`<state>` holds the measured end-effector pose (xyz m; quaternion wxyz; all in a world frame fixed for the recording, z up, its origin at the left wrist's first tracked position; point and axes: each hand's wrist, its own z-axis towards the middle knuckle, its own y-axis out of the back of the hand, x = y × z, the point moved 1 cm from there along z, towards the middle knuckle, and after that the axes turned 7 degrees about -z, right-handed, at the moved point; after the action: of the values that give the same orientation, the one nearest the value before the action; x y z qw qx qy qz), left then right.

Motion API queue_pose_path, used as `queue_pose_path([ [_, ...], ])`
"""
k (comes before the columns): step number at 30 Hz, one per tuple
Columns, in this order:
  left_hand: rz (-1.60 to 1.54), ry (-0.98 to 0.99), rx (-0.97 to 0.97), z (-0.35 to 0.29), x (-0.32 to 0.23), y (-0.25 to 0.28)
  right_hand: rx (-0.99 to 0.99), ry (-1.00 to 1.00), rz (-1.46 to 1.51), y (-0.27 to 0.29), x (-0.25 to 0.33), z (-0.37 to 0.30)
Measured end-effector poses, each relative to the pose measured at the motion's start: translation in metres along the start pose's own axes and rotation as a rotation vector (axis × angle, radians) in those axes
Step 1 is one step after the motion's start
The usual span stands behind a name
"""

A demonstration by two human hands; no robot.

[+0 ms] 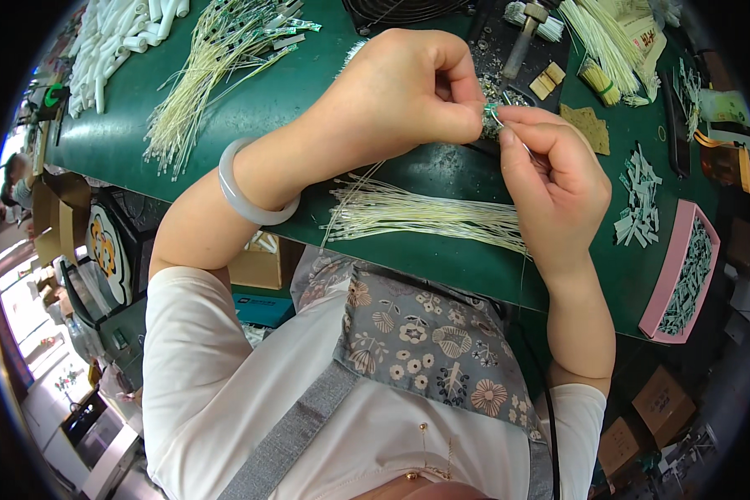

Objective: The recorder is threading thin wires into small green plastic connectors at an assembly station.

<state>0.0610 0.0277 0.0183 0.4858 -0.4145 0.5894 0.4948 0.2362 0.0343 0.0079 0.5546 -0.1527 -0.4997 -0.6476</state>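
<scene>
A small green circuit board (491, 109) sits between the pinched fingertips of my left hand (408, 92). Facing it, my right hand (562, 171) pinches a thin wire (523, 148) with thumb and forefinger, its upper end meeting the board or very close to it. My fingers partly cover both pieces, so I cannot tell whether they are joined. Below my hands, a bundle of pale wires (433, 212) lies along the front of the green table (117, 154). Just beyond my fingertips, a soldering iron (518, 57) points down over a dark, debris-strewn patch.
Wires with boards attached (212, 75) are heaped at left, near white tubes (121, 50). On the right are loose small strips (639, 200), a pink tray (656, 308) full of boards, and a tan sponge (590, 129). A black fan (408, 12) stands at the back.
</scene>
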Motion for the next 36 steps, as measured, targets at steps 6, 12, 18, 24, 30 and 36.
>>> queue_pose_path([
  [6, -0.026, -0.002, 0.003, 0.004, -0.002, 0.002, -0.022, 0.024, -0.02, 0.0, 0.0, 0.003],
  [12, -0.061, -0.027, -0.046, 0.007, -0.01, 0.003, -0.036, 0.021, 0.004, 0.0, -0.001, 0.005],
  [18, -0.187, 0.102, -0.023, 0.007, -0.016, 0.002, -0.035, 0.036, -0.018, 0.003, 0.001, 0.007],
  [24, -0.106, 0.044, -0.04, 0.006, -0.022, 0.002, -0.054, 0.08, -0.034, 0.002, 0.001, 0.008],
  [30, -0.03, 0.016, -0.062, 0.006, -0.023, 0.003, -0.055, 0.053, -0.027, 0.0, 0.003, 0.009],
  [36, 0.125, -0.021, -0.042, 0.005, -0.027, 0.002, -0.054, 0.051, -0.011, 0.003, -0.001, 0.009],
])
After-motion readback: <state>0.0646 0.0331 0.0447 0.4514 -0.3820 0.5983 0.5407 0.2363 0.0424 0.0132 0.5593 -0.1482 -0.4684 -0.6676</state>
